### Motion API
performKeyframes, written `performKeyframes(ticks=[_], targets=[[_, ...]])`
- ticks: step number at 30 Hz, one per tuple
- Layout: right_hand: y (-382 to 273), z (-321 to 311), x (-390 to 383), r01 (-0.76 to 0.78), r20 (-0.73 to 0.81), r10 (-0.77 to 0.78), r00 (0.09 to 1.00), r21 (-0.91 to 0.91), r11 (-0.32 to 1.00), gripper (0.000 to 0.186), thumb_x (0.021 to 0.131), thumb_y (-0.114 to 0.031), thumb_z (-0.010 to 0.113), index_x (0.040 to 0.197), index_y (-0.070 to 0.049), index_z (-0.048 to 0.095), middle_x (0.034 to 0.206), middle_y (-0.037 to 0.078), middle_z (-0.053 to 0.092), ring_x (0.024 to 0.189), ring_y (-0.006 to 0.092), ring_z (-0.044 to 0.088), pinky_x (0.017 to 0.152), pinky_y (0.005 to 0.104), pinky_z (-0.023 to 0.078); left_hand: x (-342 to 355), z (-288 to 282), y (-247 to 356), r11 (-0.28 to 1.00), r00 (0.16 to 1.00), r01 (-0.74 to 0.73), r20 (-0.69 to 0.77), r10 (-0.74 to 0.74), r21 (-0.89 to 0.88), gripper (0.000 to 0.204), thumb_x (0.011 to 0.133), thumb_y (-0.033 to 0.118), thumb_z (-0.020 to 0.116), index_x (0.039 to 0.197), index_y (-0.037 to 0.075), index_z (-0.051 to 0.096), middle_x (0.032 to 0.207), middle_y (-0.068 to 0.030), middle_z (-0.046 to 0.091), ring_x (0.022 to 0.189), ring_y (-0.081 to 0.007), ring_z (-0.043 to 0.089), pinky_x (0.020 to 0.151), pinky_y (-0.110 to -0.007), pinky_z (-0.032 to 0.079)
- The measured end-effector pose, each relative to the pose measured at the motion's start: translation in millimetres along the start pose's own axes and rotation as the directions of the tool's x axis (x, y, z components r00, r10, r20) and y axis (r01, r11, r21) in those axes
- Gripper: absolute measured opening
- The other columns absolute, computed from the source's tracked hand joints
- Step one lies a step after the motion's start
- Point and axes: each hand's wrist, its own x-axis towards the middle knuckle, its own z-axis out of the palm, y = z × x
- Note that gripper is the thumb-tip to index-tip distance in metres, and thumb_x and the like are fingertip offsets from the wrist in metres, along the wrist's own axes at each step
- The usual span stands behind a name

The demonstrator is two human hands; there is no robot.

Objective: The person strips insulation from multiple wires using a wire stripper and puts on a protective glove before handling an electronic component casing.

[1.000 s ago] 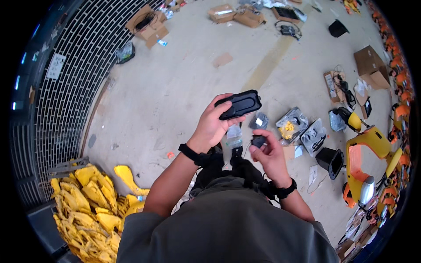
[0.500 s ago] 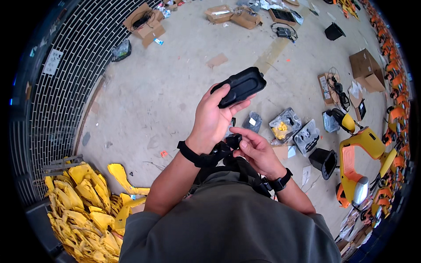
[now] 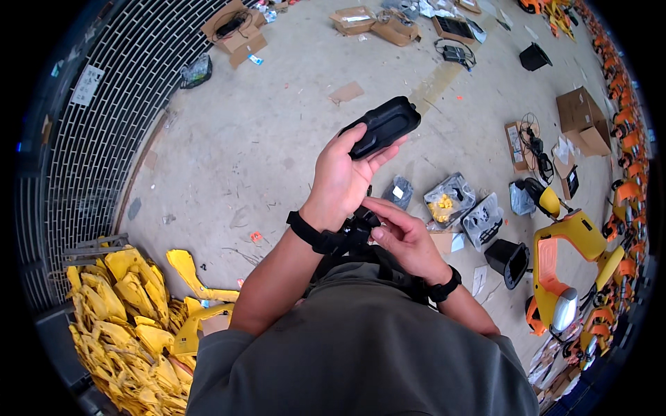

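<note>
My left hand [image 3: 340,177] is closed round a black, oblong, case-like thing [image 3: 386,127] with rounded ends and a recessed face. It is held out in front of me, tilted up to the right, thumb on its near edge. A black strap with a small black device [image 3: 358,229] circles my left wrist. My right hand [image 3: 411,246] is at that device, its thumb and fingers pinching the right side. Part of the grip is hidden behind the device. Another black band [image 3: 447,285] sits on my right wrist.
Yellow plastic panels [image 3: 132,333] are heaped at the lower left. A yellow-and-orange scooter [image 3: 548,256] stands at the right, near a black bin [image 3: 508,262]. Plastic bags [image 3: 449,197], one with yellow pieces, lie beyond my right hand. Cardboard boxes [image 3: 583,118] stand farther off.
The black device at my left wrist has turned, and my right fingers have shifted in closer to it. My left hand still holds the oblong case, slightly farther right. The whole view has shifted a little.
</note>
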Motion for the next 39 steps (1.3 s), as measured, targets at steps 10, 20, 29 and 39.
performKeyframes(ticks=[10, 20, 29, 39], targets=[[-10.3, -8.5, 0.8, -0.040, 0.001, 0.040, 0.999, 0.090, 0.995, 0.042, 0.094, -0.005, 0.062, 0.135, -0.002, 0.052, 0.113, 0.000, 0.060, 0.085, 0.0011, 0.052, 0.075, 0.0198, 0.047, 1.0, 0.0, -0.7, 0.999, 0.999, -0.038, -0.029, 0.037, -0.029, 0.039, 0.099, 0.016, 0.043, 0.126, -0.012, 0.048, 0.123, -0.0260, 0.060, 0.110, -0.0357, 0.062, 0.096, -0.039, 0.051], [-2.6, -8.5, -3.8, -0.180, -0.039, 0.196, 0.980, 0.261, 0.949, 0.033, 0.099, -0.021, 0.057, 0.127, -0.003, 0.059, 0.094, -0.003, 0.061, 0.077, 0.0040, 0.053, 0.071, 0.0195, 0.046, -7.4, 4.1, -1.2, 0.997, 0.997, -0.071, -0.036, 0.071, -0.004, 0.039, 0.099, 0.016, 0.043, 0.125, -0.012, 0.049, 0.120, -0.0254, 0.061, 0.110, -0.0352, 0.063, 0.095, -0.038, 0.052], [3.2, 9.4, -5.5, -0.005, -0.127, -0.006, 0.992, -0.080, 0.997, 0.033, 0.088, -0.009, 0.071, 0.119, -0.002, 0.061, 0.095, 0.000, 0.059, 0.078, 0.0038, 0.053, 0.067, 0.0211, 0.047, -12.9, 7.5, -8.5, 0.998, 0.998, -0.063, -0.023, 0.064, 0.006, 0.042, 0.099, 0.014, 0.042, 0.132, -0.012, 0.044, 0.131, -0.0263, 0.054, 0.118, -0.0369, 0.058, 0.099, -0.038, 0.051], [-12.1, 8.3, -13.8, 0.303, 0.052, -0.322, 0.945, -0.504, 0.809, 0.047, 0.078, -0.001, 0.076, 0.122, -0.003, 0.060, 0.127, 0.013, 0.060, 0.088, 0.0176, 0.062, 0.074, 0.0280, 0.053, -4.0, 11.0, 1.5, 0.973, 0.981, -0.186, -0.079, 0.177, -0.133, 0.041, 0.099, 0.010, 0.040, 0.131, -0.015, 0.042, 0.132, -0.0290, 0.051, 0.118, -0.0410, 0.056, 0.097, -0.038, 0.053]])
